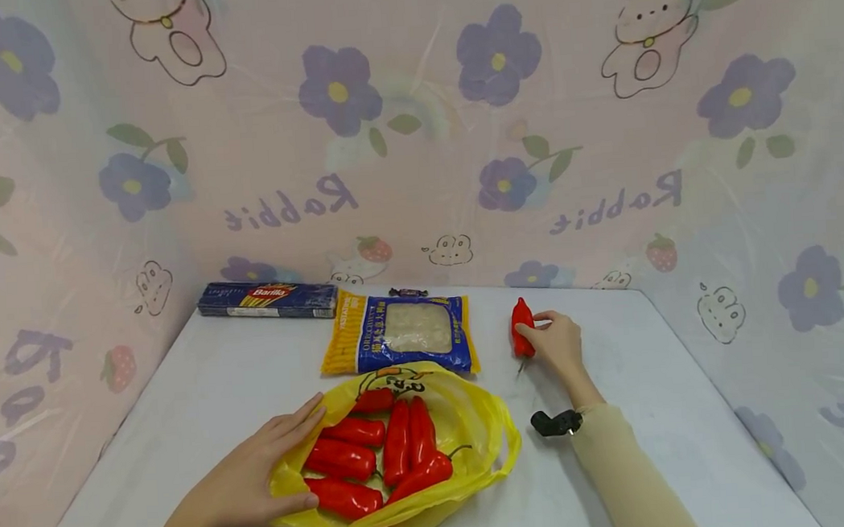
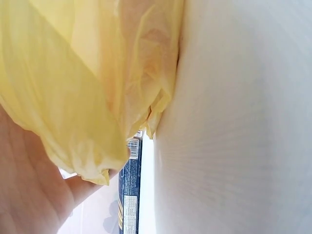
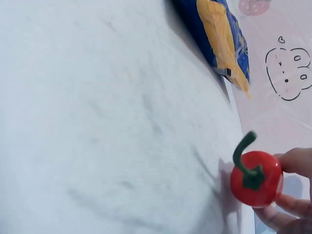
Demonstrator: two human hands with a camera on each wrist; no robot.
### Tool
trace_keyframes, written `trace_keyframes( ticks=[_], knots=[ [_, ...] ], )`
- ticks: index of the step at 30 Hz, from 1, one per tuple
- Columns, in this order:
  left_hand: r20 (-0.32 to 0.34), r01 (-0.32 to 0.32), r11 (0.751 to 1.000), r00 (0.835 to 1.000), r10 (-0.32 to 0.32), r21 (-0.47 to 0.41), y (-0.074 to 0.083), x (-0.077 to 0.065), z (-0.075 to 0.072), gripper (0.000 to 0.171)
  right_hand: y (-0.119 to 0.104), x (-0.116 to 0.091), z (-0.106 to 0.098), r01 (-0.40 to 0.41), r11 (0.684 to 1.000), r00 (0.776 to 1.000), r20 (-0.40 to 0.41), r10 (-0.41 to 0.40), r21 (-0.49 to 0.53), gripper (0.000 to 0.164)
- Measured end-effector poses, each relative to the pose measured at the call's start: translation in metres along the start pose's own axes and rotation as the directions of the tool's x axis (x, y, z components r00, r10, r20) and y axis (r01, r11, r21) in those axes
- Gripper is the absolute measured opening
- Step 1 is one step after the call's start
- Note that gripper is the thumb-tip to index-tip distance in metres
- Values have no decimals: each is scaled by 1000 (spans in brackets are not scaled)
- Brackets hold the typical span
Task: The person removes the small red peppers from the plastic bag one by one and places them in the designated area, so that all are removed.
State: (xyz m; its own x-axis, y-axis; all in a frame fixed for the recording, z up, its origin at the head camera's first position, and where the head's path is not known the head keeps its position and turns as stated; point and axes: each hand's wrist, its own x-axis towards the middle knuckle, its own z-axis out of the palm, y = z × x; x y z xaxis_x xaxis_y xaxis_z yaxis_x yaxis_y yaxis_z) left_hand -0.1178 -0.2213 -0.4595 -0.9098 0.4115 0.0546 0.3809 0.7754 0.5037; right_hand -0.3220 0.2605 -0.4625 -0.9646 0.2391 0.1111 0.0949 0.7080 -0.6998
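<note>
In the head view, my left hand (image 1: 260, 467) lies along the left side of a yellow plastic bag (image 1: 475, 421), its fingers stretched out against the plastic and the thumb at the front rim. Several red chili peppers (image 1: 343, 459) lie inside the wide-mouthed bag. My right hand (image 1: 557, 342) pinches another red pepper (image 1: 522, 326) between thumb and fingers, over the back right of the table. From the right wrist, this pepper (image 3: 261, 178) shows its curved green stem toward the camera. The left wrist view has yellow plastic (image 2: 87, 97) covering part of the left hand (image 2: 29, 185).
Behind the yellow bag lies a blue and yellow pasta packet (image 1: 415, 328). A dark blue Barilla box (image 1: 268, 299) sits at the back left, and a small dark wrapped candy (image 1: 408, 292) near the back edge. Patterned curtains (image 1: 414, 135) enclose the white table (image 1: 662, 394).
</note>
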Motion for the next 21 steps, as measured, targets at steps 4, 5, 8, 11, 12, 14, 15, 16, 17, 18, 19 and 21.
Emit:
trace_keyframes(
  ticks=[4, 5, 8, 11, 12, 14, 15, 16, 17, 18, 19, 21],
  knots=[
    [5, 5, 1000, 1000, -5, -2, 0, 0, -1, 97, -1, 10, 5, 0, 1000, 1000, 2, 0, -18, 53],
    [8, 7, 1000, 1000, -7, -6, 0, 0, -1, 97, -1, 12, 6, 2, 999, 1000, 3, -2, -32, 52],
    [13, 10, 1000, 1000, -10, -22, 0, 0, -1, 97, -3, 17, 8, 6, 998, 1000, 19, -4, -68, 51],
    [23, 19, 999, 1000, -18, -31, 1, 0, -2, 97, -6, 21, 9, 19, 996, 999, 37, -16, -83, 49],
    [24, 20, 999, 1000, -20, -33, 1, 0, -2, 97, -6, 23, 9, 28, 996, 998, 50, -24, -85, 48],
    [25, 22, 999, 999, -21, -32, 2, 0, -1, 97, -4, 25, 8, 47, 995, 996, 78, -40, -92, 46],
    [25, 19, 999, 1000, -18, -26, 1, 0, -1, 97, -3, 26, 8, 60, 993, 994, 93, -51, -100, 44],
    [22, 14, 1000, 1000, -14, -20, 0, 0, 0, 97, -2, 28, 7, 71, 991, 992, 113, -58, -110, 43],
    [18, 10, 1000, 1000, -9, -13, 0, 0, 1, 97, -2, 30, 6, 82, 990, 989, 133, -66, -116, 42],
    [14, 5, 1000, 1000, -5, -8, -1, 0, 1, 97, -1, 31, 6, 94, 987, 985, 153, -74, -127, 42],
    [13, 4, 1000, 1000, -4, -1, -1, 0, 1, 97, 0, 33, 5, 101, 985, 982, 172, -77, -139, 42],
    [10, 1, 1000, 1000, -1, 10, -1, 0, 2, 97, 1, 34, 4, 116, 979, 976, 202, -81, -170, 44]
  ],
)
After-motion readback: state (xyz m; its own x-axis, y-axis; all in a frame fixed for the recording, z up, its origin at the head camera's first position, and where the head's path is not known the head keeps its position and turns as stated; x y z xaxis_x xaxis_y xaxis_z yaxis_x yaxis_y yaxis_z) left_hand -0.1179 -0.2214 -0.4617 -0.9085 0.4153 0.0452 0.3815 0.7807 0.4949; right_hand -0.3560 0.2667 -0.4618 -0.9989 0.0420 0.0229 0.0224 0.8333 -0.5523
